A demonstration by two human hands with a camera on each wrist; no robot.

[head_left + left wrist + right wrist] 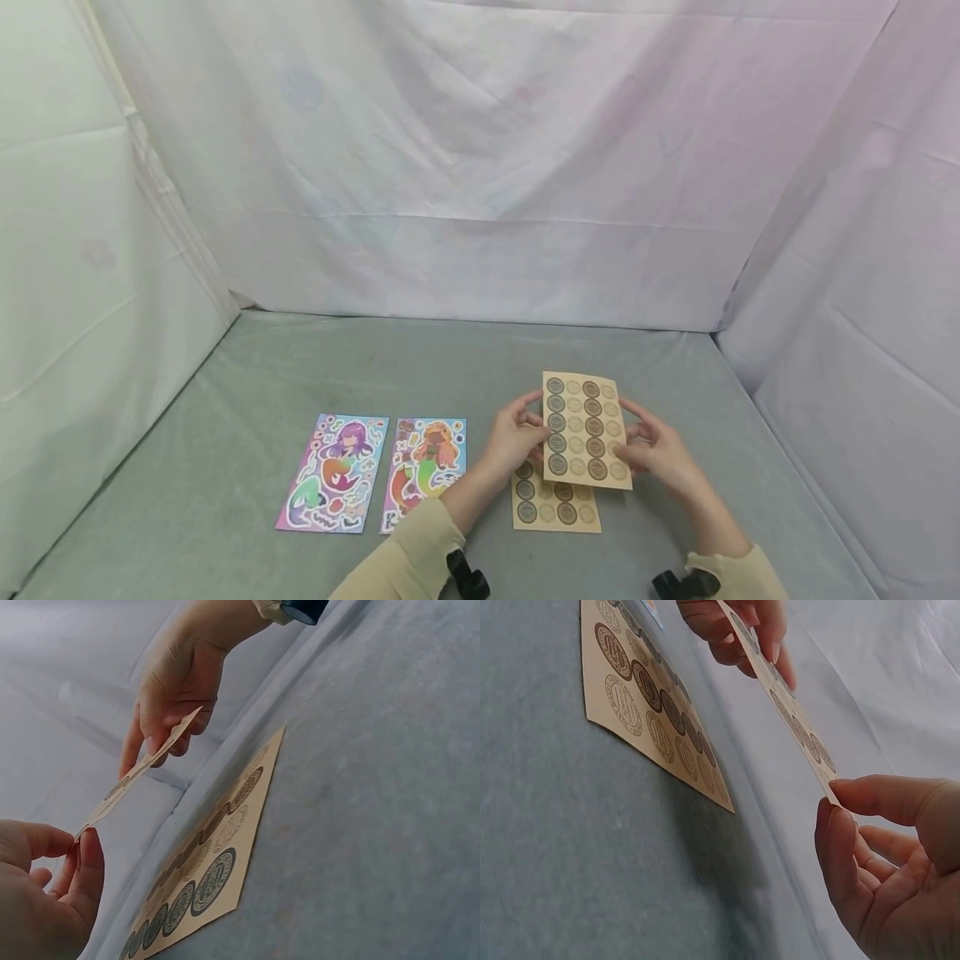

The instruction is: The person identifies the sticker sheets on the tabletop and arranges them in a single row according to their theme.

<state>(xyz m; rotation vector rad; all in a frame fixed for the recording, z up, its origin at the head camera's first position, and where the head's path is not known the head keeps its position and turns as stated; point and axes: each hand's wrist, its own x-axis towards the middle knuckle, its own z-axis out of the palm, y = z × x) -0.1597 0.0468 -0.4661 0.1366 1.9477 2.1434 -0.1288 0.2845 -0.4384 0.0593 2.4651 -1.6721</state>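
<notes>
A tan sticker sheet [585,429] with rows of round labels is held up off the table between both hands. My left hand [515,433] pinches its left edge between thumb and fingers. At the opposite edge, my right hand [656,446] pinches it the same way. Below lies a second tan sticker sheet [557,508], flat on the table and partly hidden by the raised one. In the left wrist view the raised sheet [112,796] appears nearly edge-on, above the lying sheet [217,855].
Two colourful mermaid sticker sheets lie side by side to the left, a purple-haired one [335,473] and an orange-haired one [424,467] partly covered by the left sleeve [405,554]. White cloth walls [480,167] stand behind and beside the grey table [300,358].
</notes>
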